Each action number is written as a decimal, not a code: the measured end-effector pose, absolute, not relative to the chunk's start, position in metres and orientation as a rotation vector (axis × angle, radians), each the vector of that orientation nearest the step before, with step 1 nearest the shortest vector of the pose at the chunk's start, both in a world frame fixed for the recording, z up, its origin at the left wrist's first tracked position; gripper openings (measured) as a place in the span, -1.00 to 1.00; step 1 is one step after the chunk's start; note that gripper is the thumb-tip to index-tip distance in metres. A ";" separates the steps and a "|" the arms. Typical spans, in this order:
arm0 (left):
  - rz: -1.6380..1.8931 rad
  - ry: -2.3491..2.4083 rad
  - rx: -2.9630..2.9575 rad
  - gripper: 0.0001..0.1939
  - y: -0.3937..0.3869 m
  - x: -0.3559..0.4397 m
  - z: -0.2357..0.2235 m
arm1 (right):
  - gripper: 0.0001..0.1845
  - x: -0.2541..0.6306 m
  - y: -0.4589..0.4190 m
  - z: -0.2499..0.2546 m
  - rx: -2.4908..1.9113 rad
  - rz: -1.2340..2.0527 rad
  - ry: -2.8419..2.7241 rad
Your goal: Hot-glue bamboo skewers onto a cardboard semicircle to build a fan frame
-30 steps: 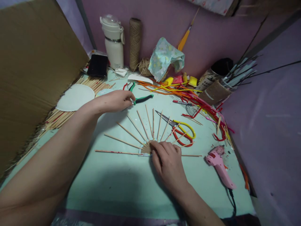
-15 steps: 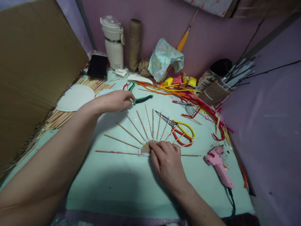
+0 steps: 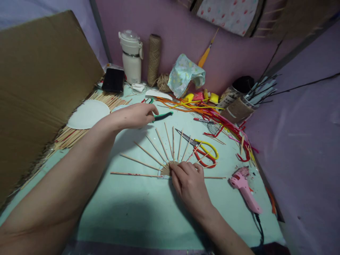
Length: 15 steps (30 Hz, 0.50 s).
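My right hand (image 3: 189, 180) rests with curled fingers on a brown cardboard half-circle (image 3: 165, 171) edged in pale blue, pressing it to the table. Several thin wooden sticks (image 3: 150, 156) fan out from this piece; the hand hides part of it. At the back, my left hand (image 3: 143, 115) hovers palm down with loosely bent fingers at the near end of green-and-black pliers (image 3: 164, 116). The pliers' jaws are hidden behind the hand. Scissors (image 3: 200, 147) with one red and one yellow handle lie open, partly under the right-hand sticks.
A pink glue gun (image 3: 245, 189) lies at the right with its cord. Colored pipe cleaners (image 3: 202, 108) cross the back. A white bottle (image 3: 132, 60), a twine roll (image 3: 154, 60) and a phone (image 3: 113, 80) stand behind. A white disc (image 3: 89, 114) covers more sticks; cardboard (image 3: 47, 71) rises at left.
My view has tilted up slightly. The left hand has shifted a little right over the pliers, fingers a bit more spread. My right hand stays on the cardboard half-circle.
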State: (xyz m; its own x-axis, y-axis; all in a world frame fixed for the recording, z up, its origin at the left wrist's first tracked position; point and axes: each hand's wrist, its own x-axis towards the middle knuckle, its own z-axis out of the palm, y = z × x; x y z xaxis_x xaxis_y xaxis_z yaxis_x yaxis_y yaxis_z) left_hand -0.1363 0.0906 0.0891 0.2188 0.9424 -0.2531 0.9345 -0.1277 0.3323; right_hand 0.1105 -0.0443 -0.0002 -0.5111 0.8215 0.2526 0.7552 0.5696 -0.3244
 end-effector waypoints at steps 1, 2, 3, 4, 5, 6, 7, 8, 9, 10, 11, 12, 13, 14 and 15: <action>0.034 1.721 2.102 -0.52 0.091 -0.133 0.093 | -0.75 0.110 -0.044 0.000 -1.278 0.243 -2.423; 0.041 1.707 2.122 -0.53 0.091 -0.130 0.096 | -0.75 0.110 -0.045 0.000 -1.278 0.241 -2.416; 0.048 1.694 2.142 -0.54 0.092 -0.126 0.098 | -0.75 0.110 -0.045 0.000 -1.278 0.237 -2.409; 0.058 1.681 2.163 -0.54 0.093 -0.123 0.099 | -0.75 0.110 -0.045 0.000 -1.277 0.232 -2.404; 0.064 1.664 2.184 -0.54 0.093 -0.120 0.098 | -0.75 0.109 -0.046 0.000 -1.277 0.228 -2.400; 0.068 1.642 2.205 -0.54 0.094 -0.118 0.096 | -0.75 0.109 -0.046 0.000 -1.279 0.226 -2.399; 0.063 1.616 2.226 -0.53 0.095 -0.116 0.093 | -0.75 0.109 -0.046 0.000 -1.282 0.227 -2.399; 0.048 1.586 2.245 -0.52 0.095 -0.114 0.090 | -0.74 0.109 -0.046 0.000 -1.283 0.228 -2.402; 0.024 1.558 2.261 -0.52 0.095 -0.113 0.086 | -0.74 0.109 -0.046 0.000 -1.284 0.229 -2.404; -0.008 1.535 2.273 -0.52 0.095 -0.113 0.083 | -0.74 0.109 -0.046 0.000 -1.286 0.227 -2.406; -0.041 1.515 2.282 -0.53 0.095 -0.112 0.080 | -0.73 0.109 -0.046 0.001 -1.287 0.225 -2.407; -0.067 1.501 2.287 -0.54 0.094 -0.112 0.078 | -0.73 0.109 -0.045 0.001 -1.287 0.223 -2.410; -0.083 1.490 2.292 -0.55 0.094 -0.112 0.077 | -0.73 0.109 -0.045 0.002 -1.288 0.222 -2.413; -0.088 1.484 2.296 -0.56 0.093 -0.112 0.076 | -0.73 0.109 -0.045 0.002 -1.289 0.222 -2.416; -0.088 1.480 2.299 -0.57 0.093 -0.112 0.077 | -0.73 0.109 -0.045 0.002 -1.290 0.224 -2.419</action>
State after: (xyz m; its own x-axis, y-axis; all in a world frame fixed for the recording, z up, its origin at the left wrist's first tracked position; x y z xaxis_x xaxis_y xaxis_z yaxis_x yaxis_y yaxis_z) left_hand -0.1122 0.0929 0.0766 0.4367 0.8596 -0.2652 0.8850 -0.3575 0.2985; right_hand 0.1088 -0.0448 0.0025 -0.5010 0.8250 0.2616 0.7627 0.5637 -0.3170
